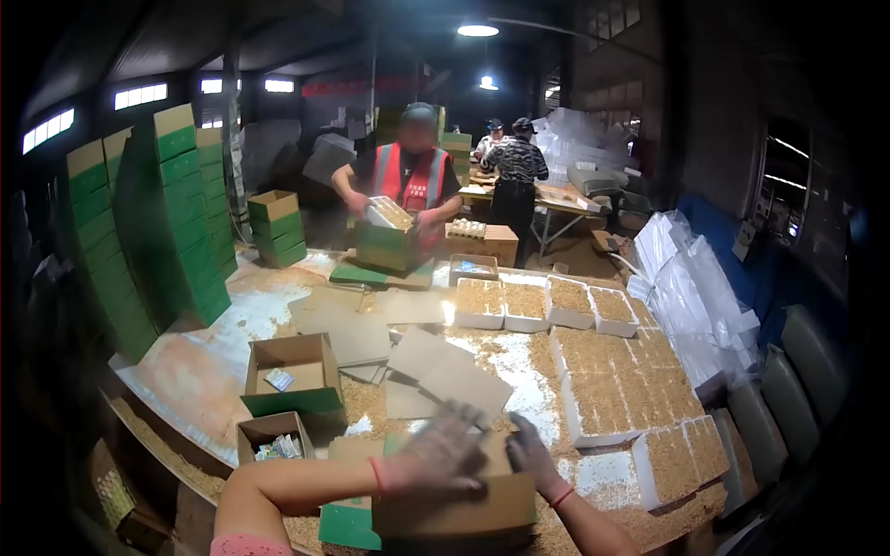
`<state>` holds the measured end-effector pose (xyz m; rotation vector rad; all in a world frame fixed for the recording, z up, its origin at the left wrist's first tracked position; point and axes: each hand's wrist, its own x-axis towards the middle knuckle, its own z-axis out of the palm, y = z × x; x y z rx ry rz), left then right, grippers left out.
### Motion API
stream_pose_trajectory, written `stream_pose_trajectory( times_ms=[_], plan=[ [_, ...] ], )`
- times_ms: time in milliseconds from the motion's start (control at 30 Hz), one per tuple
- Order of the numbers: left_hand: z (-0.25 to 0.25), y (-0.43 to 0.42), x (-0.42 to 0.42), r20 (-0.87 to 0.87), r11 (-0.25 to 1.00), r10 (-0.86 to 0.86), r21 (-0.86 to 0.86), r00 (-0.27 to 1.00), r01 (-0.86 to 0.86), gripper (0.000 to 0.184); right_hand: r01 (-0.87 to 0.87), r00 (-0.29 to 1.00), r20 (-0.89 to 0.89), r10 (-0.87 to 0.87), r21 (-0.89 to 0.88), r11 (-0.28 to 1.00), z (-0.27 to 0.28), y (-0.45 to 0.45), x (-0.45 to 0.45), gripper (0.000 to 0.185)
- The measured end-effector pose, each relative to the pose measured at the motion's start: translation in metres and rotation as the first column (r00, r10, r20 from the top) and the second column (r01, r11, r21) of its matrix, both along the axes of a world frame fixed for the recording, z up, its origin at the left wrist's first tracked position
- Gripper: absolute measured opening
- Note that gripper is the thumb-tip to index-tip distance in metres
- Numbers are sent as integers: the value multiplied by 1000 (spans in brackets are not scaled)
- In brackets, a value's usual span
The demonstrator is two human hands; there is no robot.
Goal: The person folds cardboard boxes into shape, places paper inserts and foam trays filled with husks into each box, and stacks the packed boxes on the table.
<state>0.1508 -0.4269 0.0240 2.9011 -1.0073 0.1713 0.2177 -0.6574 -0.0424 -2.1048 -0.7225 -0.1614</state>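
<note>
A brown cardboard box (454,508) stands at the table's near edge, its side facing me. Over its top lies my left hand (440,454), gloved, fingers spread and somewhat blurred. My right hand (533,454), in a dark grey glove, touches the box's right side; its fingers are partly seen and what they hold, if anything, is unclear. Just beyond my hands lie flat cardboard sheets (464,378). A green flap (349,524) sticks out left of the box. The inside of the box is mostly hidden by my left hand.
White trays of yellowish granules (626,389) fill the right side. Left are an open box (297,363) and a smaller box of packets (275,437). Across the table, a person in a red vest (413,176) holds a tray over a green box. Tall green stacks (185,213) stand left.
</note>
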Motion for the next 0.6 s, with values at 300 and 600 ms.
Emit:
stream_pose_trajectory(
  times_ms=[300,600],
  plan=[
    [-51,134,-39,114,740,70,-672,991,25,71,151,737,-654,171,405,902,1,-15,-79,40],
    [-86,96,-33,-515,279,160,-795,843,-538,55,-352,524,559,642,-544,761,-40,150,-148,36]
  ],
)
